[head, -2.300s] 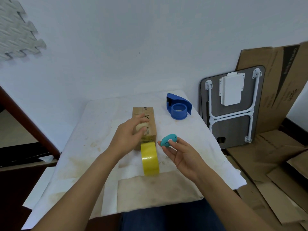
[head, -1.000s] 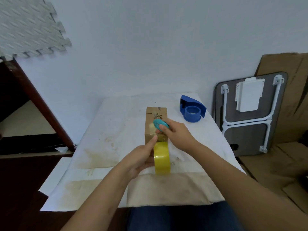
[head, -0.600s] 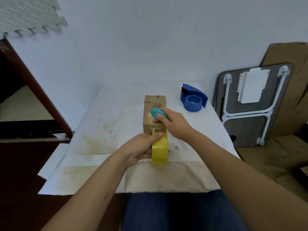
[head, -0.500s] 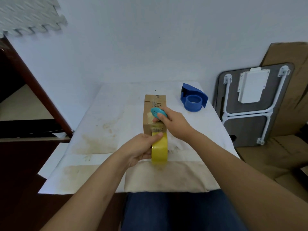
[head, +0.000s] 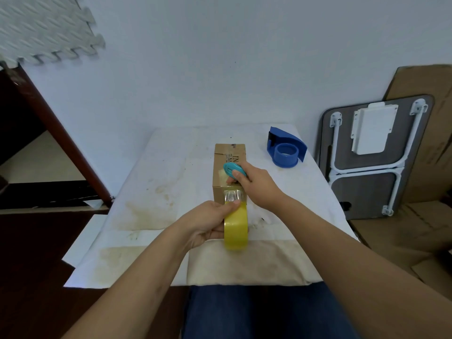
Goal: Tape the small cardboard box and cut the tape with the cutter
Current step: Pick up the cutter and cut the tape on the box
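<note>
gripping the yellow tape roll, left hand stretches tape from the small brown cardboard box; right hand pinches the teal oval cutter atop it

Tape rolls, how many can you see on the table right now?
2: the yellow roll in the left hand near the table's front edge, and a roll in the blue dispenser at the back right.

– How's the light?
– Even and soft, bluish on the wall — hardly any hard shadows on the table.
– Sharpness?
– Centre is clear; the foam mat at the top left is smeared, and the wide lens bends the edges — forearms balloon near the bottom.
</note>
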